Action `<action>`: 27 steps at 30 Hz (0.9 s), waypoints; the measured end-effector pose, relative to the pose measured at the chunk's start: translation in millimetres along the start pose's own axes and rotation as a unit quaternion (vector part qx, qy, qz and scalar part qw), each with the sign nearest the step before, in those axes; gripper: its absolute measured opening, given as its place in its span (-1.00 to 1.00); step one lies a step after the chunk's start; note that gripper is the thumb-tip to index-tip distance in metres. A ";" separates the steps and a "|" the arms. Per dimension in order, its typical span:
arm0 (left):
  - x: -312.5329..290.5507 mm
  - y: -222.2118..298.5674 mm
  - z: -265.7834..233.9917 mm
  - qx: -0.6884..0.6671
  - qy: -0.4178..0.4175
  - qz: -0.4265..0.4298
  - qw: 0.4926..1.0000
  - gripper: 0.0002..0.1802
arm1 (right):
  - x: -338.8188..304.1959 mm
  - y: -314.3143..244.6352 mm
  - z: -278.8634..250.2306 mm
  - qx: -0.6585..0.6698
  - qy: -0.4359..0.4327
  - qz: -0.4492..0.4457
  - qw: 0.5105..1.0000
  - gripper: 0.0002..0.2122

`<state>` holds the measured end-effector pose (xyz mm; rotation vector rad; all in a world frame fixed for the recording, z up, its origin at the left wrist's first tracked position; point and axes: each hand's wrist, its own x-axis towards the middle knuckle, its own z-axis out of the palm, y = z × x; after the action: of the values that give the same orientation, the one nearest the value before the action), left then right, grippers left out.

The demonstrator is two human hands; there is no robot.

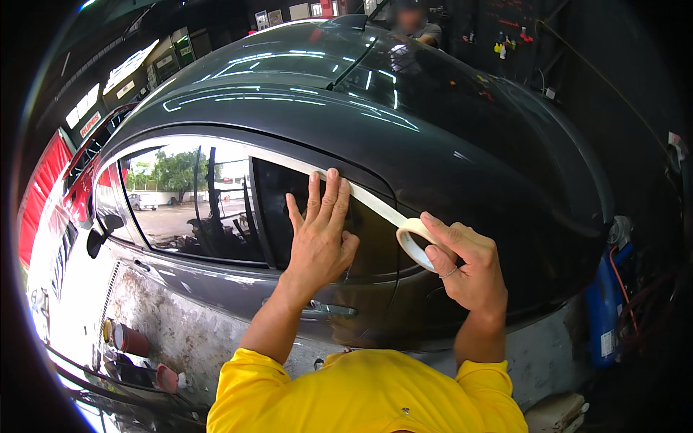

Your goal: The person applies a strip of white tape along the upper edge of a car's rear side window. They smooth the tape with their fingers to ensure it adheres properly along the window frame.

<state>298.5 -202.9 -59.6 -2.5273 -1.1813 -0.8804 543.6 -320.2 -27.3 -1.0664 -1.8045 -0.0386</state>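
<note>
A roll of cream masking tape [414, 249] is gripped between the thumb and fingers of my right hand [469, 263]. From the roll a pale strip of tape [377, 205] runs up and left along the top edge of the car's side windows. My left hand [321, 227] lies with its fingers spread, the fingertips on the strip above the dark rear window [278, 202]. The dark grey car [289, 119] fills the middle of the view. Below my left forearm is a door handle [328, 309].
A red bucket [132, 339] and a pink container [167, 378] stand on the floor at lower left. A blue object [603, 310] with a red hose is beyond the car's rear at right. Across the car a person [416, 32] is near the rear glass.
</note>
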 end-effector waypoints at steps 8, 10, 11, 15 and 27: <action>-0.8 6.3 3.9 0.021 0.003 -0.018 1.000 0.03 | -24.2 10.0 18.5 0.210 0.103 0.010 0.972 -0.66; -1.1 6.0 4.4 0.012 0.004 -0.016 1.000 0.05 | -28.4 14.1 22.5 0.239 0.115 0.012 0.964 -0.67; -2.3 6.2 5.0 0.008 0.003 -0.017 1.000 0.05 | -30.4 16.3 25.5 0.255 0.120 0.014 0.959 -0.67; -2.5 9.7 5.9 0.041 0.004 -0.033 0.999 0.06 | -27.7 16.1 31.5 0.311 0.140 0.028 0.940 -0.73; -61.1 -3.0 -5.1 -0.119 0.146 -0.112 0.976 -0.01 | -38.7 27.4 45.7 0.280 0.111 0.036 0.953 -0.73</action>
<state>263.5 -241.3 -92.4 -2.3523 -1.3461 -1.4723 533.0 -307.0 -91.0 -0.6849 -1.4447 0.3652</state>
